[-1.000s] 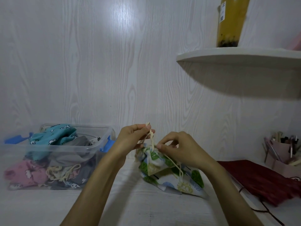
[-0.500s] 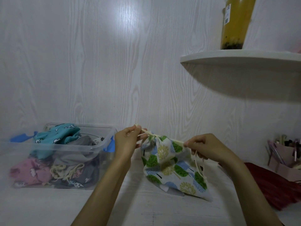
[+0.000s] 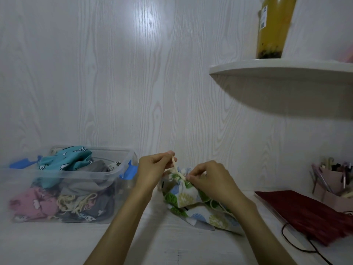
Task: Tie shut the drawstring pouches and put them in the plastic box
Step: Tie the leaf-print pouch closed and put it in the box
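Observation:
A leaf-print drawstring pouch (image 3: pixel 183 196) sits on the white table in front of me, its neck gathered tight. My left hand (image 3: pixel 152 171) pinches a cream cord (image 3: pixel 174 165) and holds it up above the pouch's neck. My right hand (image 3: pixel 210 180) pinches the cord at the gathered neck, just right of the knot area. A second leaf-print pouch (image 3: pixel 215 219) lies flat under and behind the first. The clear plastic box (image 3: pixel 114 175) stands to the left, with several pouches inside, teal, grey and pink.
A dark red cloth (image 3: pixel 305 209) with a black cord lies at the right. A pink holder of pens (image 3: pixel 332 180) stands at the far right. A white wall shelf (image 3: pixel 277 71) carries a tall yellow drink cup (image 3: pixel 273 29) above.
My hands, pulled apart with the cord stretched half a second ago, have come back together over the pouch's neck. The pouch has dropped back down onto the table.

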A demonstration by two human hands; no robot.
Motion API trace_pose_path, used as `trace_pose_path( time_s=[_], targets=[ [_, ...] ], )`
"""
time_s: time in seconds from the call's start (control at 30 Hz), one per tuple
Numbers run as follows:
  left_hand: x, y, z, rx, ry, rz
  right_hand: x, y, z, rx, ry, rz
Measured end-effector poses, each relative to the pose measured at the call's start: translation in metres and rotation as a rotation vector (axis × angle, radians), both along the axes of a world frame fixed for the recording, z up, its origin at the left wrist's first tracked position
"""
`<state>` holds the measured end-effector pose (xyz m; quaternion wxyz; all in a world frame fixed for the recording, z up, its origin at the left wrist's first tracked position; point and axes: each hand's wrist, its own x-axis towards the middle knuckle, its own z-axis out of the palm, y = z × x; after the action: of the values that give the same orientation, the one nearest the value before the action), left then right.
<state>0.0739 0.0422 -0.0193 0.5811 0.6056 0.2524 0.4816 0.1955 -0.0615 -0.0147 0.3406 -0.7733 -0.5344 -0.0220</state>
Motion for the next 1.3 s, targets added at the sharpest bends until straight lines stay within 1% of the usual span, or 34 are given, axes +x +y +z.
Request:
trace_pose_path(
  time_s=[0.07,0.1,0.13,0.23,0.27,0.3,0.33,0.37,0.43,0.5,0.57,0.6,0.63,0.7,0.77,0.8,0.9,1.03,1.1,1.17,1.23,1.3],
  targets=[
    [0.001,0.006,-0.005,0.150,0.214,0.111,-0.001,0.002,-0.003,-0.007,-0.006,-0.004],
    [0.000,0.009,-0.005,0.225,0.324,0.131,-0.002,0.004,-0.004,-0.009,0.002,0.000],
    [-0.002,0.011,-0.004,0.284,0.424,0.121,-0.002,0.005,-0.005,-0.010,0.012,0.003],
    [-0.011,0.012,0.002,0.460,0.662,0.001,-0.004,0.007,-0.007,0.013,0.036,-0.001],
    [-0.012,0.011,0.004,0.535,0.738,0.007,-0.004,0.007,-0.007,0.028,0.040,-0.003],
    [-0.011,0.010,0.004,0.596,0.786,0.063,-0.005,0.007,-0.007,0.045,0.046,-0.004],
    [-0.010,0.008,0.004,0.640,0.796,0.158,-0.006,0.007,-0.006,0.064,0.051,-0.006],
    [-0.008,0.005,0.004,0.664,0.766,0.254,-0.007,0.007,-0.006,0.081,0.056,-0.006],
    [-0.004,0.002,0.003,0.672,0.643,0.340,-0.008,0.006,-0.005,0.098,0.061,0.006],
    [0.000,-0.001,0.001,0.613,0.448,0.273,-0.009,0.006,-0.004,0.107,0.068,0.026],
    [0.003,-0.004,0.001,0.471,0.206,0.155,-0.010,0.006,-0.002,0.138,0.072,0.028],
    [0.003,-0.006,0.002,0.402,0.116,0.112,-0.010,0.005,-0.001,0.167,0.076,0.015],
    [0.003,-0.009,0.004,0.343,0.062,0.070,-0.010,0.004,0.001,0.199,0.084,-0.009],
    [0.004,-0.012,0.007,0.237,0.016,-0.054,-0.008,0.001,0.005,0.234,0.071,-0.064],
    [0.005,-0.014,0.009,0.142,0.005,-0.161,-0.004,-0.003,0.008,0.201,0.040,-0.071],
    [0.005,-0.015,0.010,0.109,0.014,-0.173,-0.002,-0.005,0.009,0.177,0.035,-0.066],
    [0.000,-0.012,0.012,0.054,0.071,-0.125,0.007,-0.010,0.013,0.139,0.071,-0.047],
    [-0.009,-0.010,0.015,0.032,0.115,-0.139,0.008,-0.009,0.016,0.083,0.098,-0.002],
    [-0.010,-0.009,0.016,0.098,0.138,-0.130,0.006,-0.009,0.017,0.014,0.107,0.021],
    [-0.010,-0.011,0.017,0.181,0.193,-0.161,0.007,-0.014,0.021,-0.115,0.112,0.041],
    [-0.008,-0.011,0.017,0.257,0.290,-0.233,0.009,-0.023,0.030,-0.267,0.137,0.083],
    [-0.004,-0.013,0.014,0.340,0.420,-0.318,0.012,-0.035,0.039,-0.376,0.168,0.121]
  ],
)
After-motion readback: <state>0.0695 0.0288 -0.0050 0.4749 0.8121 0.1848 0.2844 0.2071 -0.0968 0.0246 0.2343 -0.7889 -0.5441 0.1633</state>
